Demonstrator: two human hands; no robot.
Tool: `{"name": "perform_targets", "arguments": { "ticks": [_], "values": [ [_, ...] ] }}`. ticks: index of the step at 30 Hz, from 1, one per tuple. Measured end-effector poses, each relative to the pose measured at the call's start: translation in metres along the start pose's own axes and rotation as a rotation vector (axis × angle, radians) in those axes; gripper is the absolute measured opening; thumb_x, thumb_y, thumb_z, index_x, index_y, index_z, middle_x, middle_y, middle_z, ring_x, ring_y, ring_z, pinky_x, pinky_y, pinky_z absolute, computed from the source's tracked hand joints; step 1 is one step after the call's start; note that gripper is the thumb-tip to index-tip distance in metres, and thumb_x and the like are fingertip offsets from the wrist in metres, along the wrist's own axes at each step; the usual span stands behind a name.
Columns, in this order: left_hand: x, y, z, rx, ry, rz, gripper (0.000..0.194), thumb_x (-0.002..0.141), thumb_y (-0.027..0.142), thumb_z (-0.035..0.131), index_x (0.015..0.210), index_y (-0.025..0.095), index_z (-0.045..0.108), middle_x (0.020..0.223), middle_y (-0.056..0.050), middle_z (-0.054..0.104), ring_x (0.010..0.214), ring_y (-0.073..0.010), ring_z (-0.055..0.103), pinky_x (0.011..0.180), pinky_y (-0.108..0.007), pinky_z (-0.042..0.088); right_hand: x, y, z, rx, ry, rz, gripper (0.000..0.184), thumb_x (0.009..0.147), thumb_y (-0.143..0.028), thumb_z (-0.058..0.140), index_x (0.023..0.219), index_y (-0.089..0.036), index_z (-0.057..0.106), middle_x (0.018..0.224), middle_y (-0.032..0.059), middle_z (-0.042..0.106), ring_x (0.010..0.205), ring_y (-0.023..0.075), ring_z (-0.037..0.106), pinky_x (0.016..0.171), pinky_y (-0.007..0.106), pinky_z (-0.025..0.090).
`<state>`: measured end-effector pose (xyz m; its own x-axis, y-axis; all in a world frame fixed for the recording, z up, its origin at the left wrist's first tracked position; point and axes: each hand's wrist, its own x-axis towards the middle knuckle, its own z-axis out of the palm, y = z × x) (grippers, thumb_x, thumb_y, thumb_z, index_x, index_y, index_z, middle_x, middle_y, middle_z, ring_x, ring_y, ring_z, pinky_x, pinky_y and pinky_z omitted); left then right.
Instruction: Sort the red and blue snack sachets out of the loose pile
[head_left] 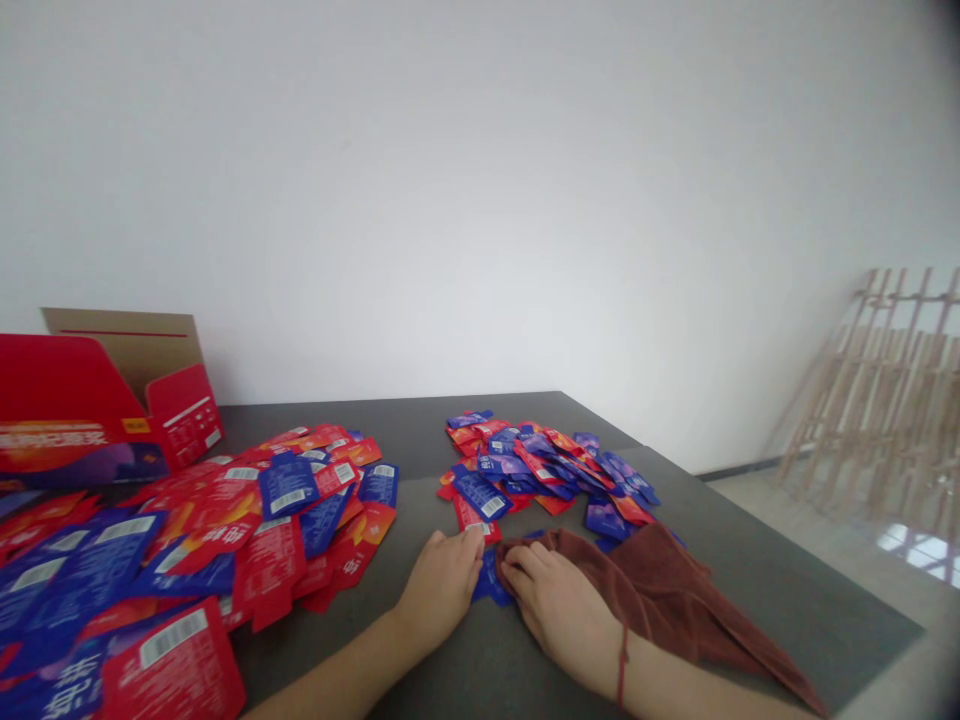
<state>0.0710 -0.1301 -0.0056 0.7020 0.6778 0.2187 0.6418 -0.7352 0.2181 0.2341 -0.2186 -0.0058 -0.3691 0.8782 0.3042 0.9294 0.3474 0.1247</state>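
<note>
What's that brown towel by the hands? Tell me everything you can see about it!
The brown towel looks soft and fuzzy. It lies bunched and folded on the dark gray table, with one end narrowing to a point. The right hand rests on it, and a blue packet sits against its edge.

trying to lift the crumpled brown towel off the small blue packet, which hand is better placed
Right, probably: the right hand already lies on the crumpled brown towel, its fingers at the towel's edge beside the small blue packet. The left hand sits off the towel.
</note>
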Motion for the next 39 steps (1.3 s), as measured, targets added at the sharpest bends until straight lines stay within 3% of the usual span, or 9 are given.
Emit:
{"name": "perform_targets", "arguments": {
  "ticks": [4, 7, 11, 15, 18, 22, 29, 33, 39],
  "values": [
    [-0.002, -0.001, 0.000, 0.006, 0.042, 0.001, 0.019, 0.089, 0.010, 0.040, 0.101, 0.020, 0.051, 0.104, -0.005, 0.061, 0.099, -0.0227, 0.054, 0.084, -0.035, 0.037, 0.002, 0.013, -0.002, 0.000, -0.007, 0.072, 0.026, 0.089, -0.010, 0.046, 0.109, -0.015, 0.061, 0.104, 0.0081, 0.059, 0.093, 0.0216, 0.053, 0.080, 0.035, 0.044],
    [-0.002, -0.001, 0.000, 0.036, 0.043, -0.016, 0.026, 0.087, 0.010, 0.042, 0.109, 0.019, 0.051, 0.114, -0.008, 0.057, 0.108, -0.0248, 0.048, 0.090, -0.038, 0.036, 0.009, 0.005, -0.005, 0.034, -0.029, 0.050, 0.023, 0.088, -0.012, 0.047, 0.106, -0.015, 0.062, 0.103, 0.0078, 0.059, 0.094, 0.0223, 0.052, 0.081, 0.035, 0.044],
    [-0.002, -0.002, -0.004, -0.027, 0.007, 0.048, 0.025, 0.089, 0.009, 0.038, 0.102, 0.022, 0.054, 0.107, -0.005, 0.057, 0.102, -0.0225, 0.049, 0.086, -0.034, 0.038, 0.014, -0.009, -0.009, 0.138, -0.045, -0.050, 0.023, 0.087, -0.017, 0.049, 0.107, -0.017, 0.061, 0.105, 0.0067, 0.058, 0.096, 0.0222, 0.051, 0.083, 0.035, 0.043],
    [-0.003, -0.001, -0.010, -0.021, -0.017, 0.134, 0.026, 0.090, 0.007, 0.036, 0.093, 0.022, 0.057, 0.100, -0.003, 0.059, 0.097, -0.0208, 0.050, 0.081, -0.032, 0.038, 0.005, 0.004, -0.019, 0.283, -0.031, -0.108, 0.024, 0.090, -0.017, 0.045, 0.107, -0.021, 0.062, 0.106, 0.0039, 0.059, 0.097, 0.0191, 0.052, 0.087, 0.031, 0.042],
    [-0.003, 0.001, -0.013, 0.050, -0.028, 0.153, 0.025, 0.090, 0.007, 0.040, 0.095, 0.022, 0.059, 0.101, -0.003, 0.060, 0.096, -0.0214, 0.051, 0.080, -0.033, 0.037, -0.006, 0.029, -0.025, 0.302, -0.011, -0.015, 0.027, 0.091, -0.014, 0.042, 0.106, -0.022, 0.063, 0.106, 0.0039, 0.060, 0.096, 0.0183, 0.053, 0.085, 0.029, 0.043],
    [-0.005, 0.007, -0.016, 0.134, -0.042, 0.200, 0.019, 0.090, 0.011, 0.045, 0.092, 0.021, 0.062, 0.099, -0.005, 0.062, 0.094, -0.0223, 0.053, 0.081, -0.036, 0.037, -0.011, 0.049, -0.018, 0.126, -0.021, 0.196, 0.029, 0.086, -0.007, 0.044, 0.104, -0.019, 0.064, 0.102, 0.0069, 0.060, 0.092, 0.0207, 0.054, 0.082, 0.032, 0.044],
    [-0.010, 0.014, -0.014, 0.198, 0.008, 0.175, 0.013, 0.091, 0.018, 0.052, 0.092, 0.019, 0.065, 0.096, -0.004, 0.064, 0.091, -0.0224, 0.054, 0.080, -0.037, 0.038, 0.015, 0.007, -0.001, 0.063, -0.054, 0.035, 0.021, 0.084, -0.015, 0.050, 0.101, -0.015, 0.061, 0.102, 0.0082, 0.058, 0.093, 0.0230, 0.050, 0.078, 0.035, 0.044],
    [-0.011, 0.011, -0.013, 0.262, 0.005, 0.191, 0.017, 0.093, 0.014, 0.050, 0.095, 0.020, 0.065, 0.094, -0.003, 0.065, 0.091, -0.0213, 0.055, 0.079, -0.036, 0.038, 0.009, 0.007, -0.006, 0.161, -0.062, -0.029, 0.025, 0.085, -0.015, 0.048, 0.107, -0.019, 0.060, 0.108, 0.0045, 0.057, 0.096, 0.0205, 0.049, 0.081, 0.033, 0.042],
    [-0.009, 0.014, -0.019, 0.268, 0.000, 0.206, 0.013, 0.092, 0.015, 0.053, 0.094, 0.019, 0.066, 0.096, -0.004, 0.064, 0.093, -0.0216, 0.055, 0.078, -0.035, 0.040, -0.003, 0.039, -0.012, 0.179, -0.013, 0.207, 0.028, 0.089, -0.011, 0.042, 0.105, -0.020, 0.063, 0.107, 0.0050, 0.058, 0.095, 0.0190, 0.052, 0.085, 0.030, 0.042]
  ]
}}
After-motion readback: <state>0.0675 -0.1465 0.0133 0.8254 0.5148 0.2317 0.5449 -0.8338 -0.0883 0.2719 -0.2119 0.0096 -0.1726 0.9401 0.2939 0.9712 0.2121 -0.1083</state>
